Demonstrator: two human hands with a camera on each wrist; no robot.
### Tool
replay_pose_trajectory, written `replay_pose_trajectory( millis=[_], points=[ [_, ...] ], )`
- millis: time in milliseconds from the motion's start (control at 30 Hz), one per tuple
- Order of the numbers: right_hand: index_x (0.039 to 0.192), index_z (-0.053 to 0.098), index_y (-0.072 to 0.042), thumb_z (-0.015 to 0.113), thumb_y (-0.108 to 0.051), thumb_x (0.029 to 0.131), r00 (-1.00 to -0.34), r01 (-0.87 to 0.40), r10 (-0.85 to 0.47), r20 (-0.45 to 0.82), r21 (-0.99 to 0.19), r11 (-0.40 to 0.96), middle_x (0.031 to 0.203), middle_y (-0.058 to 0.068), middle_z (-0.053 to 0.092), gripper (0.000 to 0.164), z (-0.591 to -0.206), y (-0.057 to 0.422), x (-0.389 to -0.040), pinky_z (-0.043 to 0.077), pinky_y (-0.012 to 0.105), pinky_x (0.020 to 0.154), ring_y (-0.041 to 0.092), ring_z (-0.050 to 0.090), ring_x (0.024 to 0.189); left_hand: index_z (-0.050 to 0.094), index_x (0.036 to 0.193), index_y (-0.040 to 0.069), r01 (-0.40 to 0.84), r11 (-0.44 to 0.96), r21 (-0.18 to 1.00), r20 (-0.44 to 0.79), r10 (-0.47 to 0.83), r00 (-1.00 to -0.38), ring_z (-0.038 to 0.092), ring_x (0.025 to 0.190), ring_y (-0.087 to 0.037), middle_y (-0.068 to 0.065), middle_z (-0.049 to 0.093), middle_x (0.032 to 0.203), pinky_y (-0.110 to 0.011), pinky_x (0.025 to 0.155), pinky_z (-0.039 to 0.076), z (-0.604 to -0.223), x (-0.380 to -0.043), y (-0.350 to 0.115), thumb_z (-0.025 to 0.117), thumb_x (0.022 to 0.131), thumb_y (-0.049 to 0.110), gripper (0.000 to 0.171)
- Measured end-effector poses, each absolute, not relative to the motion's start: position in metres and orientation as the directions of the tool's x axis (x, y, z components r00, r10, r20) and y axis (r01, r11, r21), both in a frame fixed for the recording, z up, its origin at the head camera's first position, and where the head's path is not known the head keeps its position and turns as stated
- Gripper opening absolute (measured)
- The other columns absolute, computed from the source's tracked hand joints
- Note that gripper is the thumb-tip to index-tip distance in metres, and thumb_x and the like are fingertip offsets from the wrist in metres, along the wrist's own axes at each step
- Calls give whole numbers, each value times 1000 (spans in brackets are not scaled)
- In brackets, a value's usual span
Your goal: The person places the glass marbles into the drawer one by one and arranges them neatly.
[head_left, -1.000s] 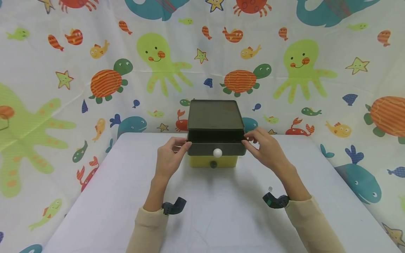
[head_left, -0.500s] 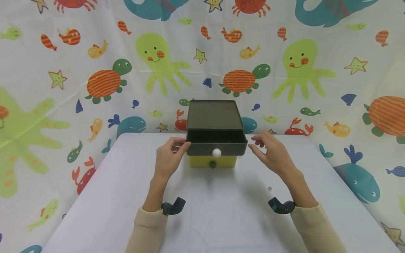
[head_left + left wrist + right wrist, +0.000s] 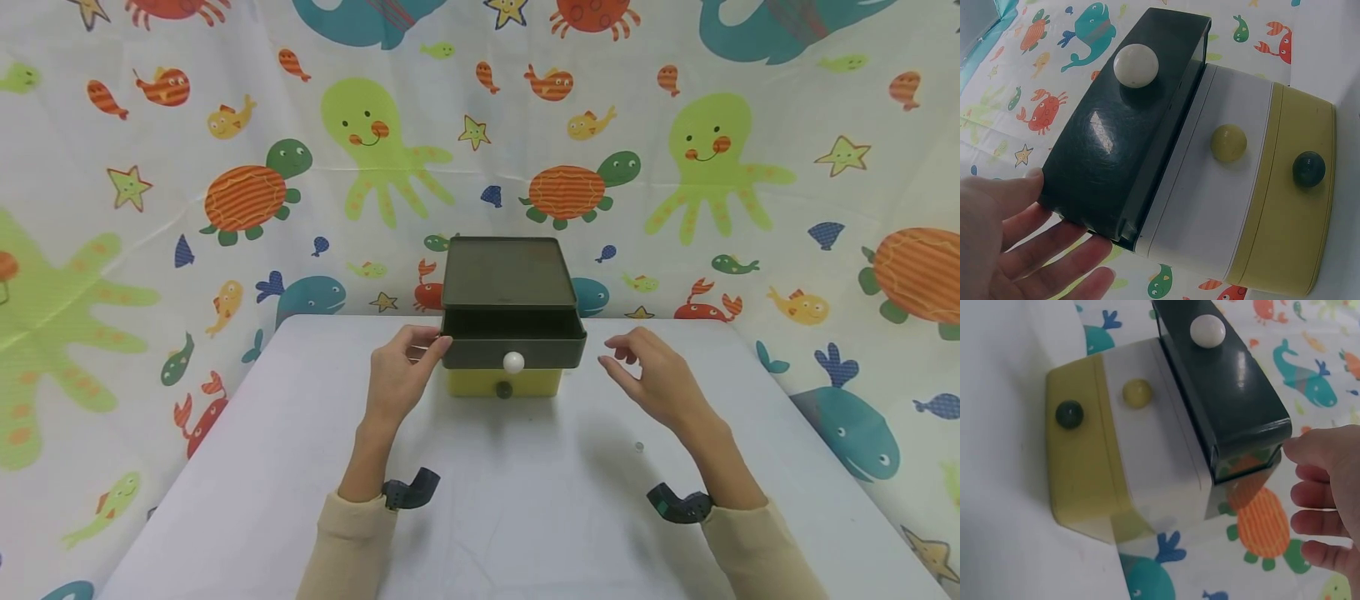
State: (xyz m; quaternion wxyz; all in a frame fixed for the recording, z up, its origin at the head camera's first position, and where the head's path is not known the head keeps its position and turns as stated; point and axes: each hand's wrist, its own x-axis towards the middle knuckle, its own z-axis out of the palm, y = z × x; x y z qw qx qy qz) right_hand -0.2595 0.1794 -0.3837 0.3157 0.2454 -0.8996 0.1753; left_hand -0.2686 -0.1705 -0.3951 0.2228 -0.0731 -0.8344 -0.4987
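Observation:
A small three-tier drawer chest stands on the white table. Its dark green top drawer, with a white knob, is pulled out; the part of its inside that shows is dark. Below it are a white drawer with a yellow knob and a yellow drawer with a dark green knob, both closed. My left hand holds the top drawer's left front corner, thumb at the front and fingers along the side. Off the drawer's right side, my right hand hangs with loosely bent fingers, holding nothing.
A small clear round piece lies on the table right of the chest. Behind stands a curtain printed with sea animals. Each wrist wears a dark camera mount, such as the right one.
My right hand has let go of the drawer's right corner and drawn away to the right. The left hand stays at the left corner, and the drawer remains pulled out.

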Motion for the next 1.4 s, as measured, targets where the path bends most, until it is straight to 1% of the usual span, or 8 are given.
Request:
replay_pose_trajectory(
  millis=[167, 367, 567, 700, 867, 1000, 1167, 1400],
  points=[
    [106, 69, -4, 81, -10, 83, -678, -550, -331, 656, -154, 821, 89, 4, 65, 26, -387, 183, -256, 55, 26, 64, 16, 59, 80, 68, 119, 9, 340, 491, 803, 440, -102, -892, 71, 97, -25, -10, 74, 115, -43, 86, 61, -395, -268, -171, 71, 93, 37, 39],
    [105, 69, -4, 81, -12, 83, -696, -538, -326, 640, -164, 827, 89, 5, 65, 27, -393, 189, -253, 56, 25, 65, 17, 60, 80, 68, 119, 9, 348, 489, 799, 447, -98, -889, 71, 97, -24, -10, 74, 115, -43, 87, 61, -396, -269, -171, 72, 93, 38, 40],
    [106, 69, -4, 81, -13, 83, -715, -525, -322, 621, -172, 834, 88, 5, 64, 27, -402, 196, -250, 55, 25, 64, 16, 58, 80, 68, 119, 9, 357, 488, 796, 455, -96, -885, 71, 96, -24, -9, 75, 114, -42, 86, 61, -396, -269, -172, 71, 93, 39, 40],
    [108, 68, -5, 80, -15, 85, -745, -497, -304, 593, -191, 846, 88, 3, 64, 28, -410, 200, -247, 55, 27, 65, 14, 57, 80, 68, 119, 9, 362, 489, 794, 460, -93, -883, 72, 96, -24, -10, 75, 114, -42, 86, 61, -396, -269, -172, 71, 93, 39, 40],
    [109, 69, -5, 79, -17, 86, -790, -462, -282, 544, -226, 858, 89, 3, 64, 27, -419, 204, -244, 56, 25, 67, 15, 58, 81, 68, 119, 9, 364, 484, 795, 460, -92, -883, 72, 96, -24, -10, 75, 114, -42, 86, 61, -395, -269, -172, 71, 93, 38, 39],
    [109, 68, -4, 78, -17, 87, -820, -438, -267, 506, -255, 862, 90, 3, 64, 27, -425, 207, -241, 57, 28, 68, 16, 58, 82, 68, 119, 9, 361, 486, 796, 458, -93, -884, 72, 96, -24, -10, 75, 114, -42, 86, 61, -395, -268, -171, 71, 93, 37, 39],
    [111, 68, -5, 76, -19, 89, -847, -414, -257, 465, -273, 868, 90, 2, 64, 27, -432, 212, -238, 53, 24, 67, 16, 57, 83, 68, 119, 9, 358, 484, 798, 456, -97, -885, 72, 97, -24, -9, 75, 114, -42, 86, 61, -395, -268, -171, 71, 93, 38, 38],
    [111, 68, -6, 76, -20, 89, -875, -387, -243, 418, -305, 870, 91, 2, 65, 27, -441, 219, -235, 53, 20, 66, 16, 58, 82, 68, 119, 8, 367, 487, 793, 465, -94, -881, 72, 97, -24, -10, 75, 113, -42, 86, 61, -396, -268, -171, 71, 93, 37, 38]
  ],
)
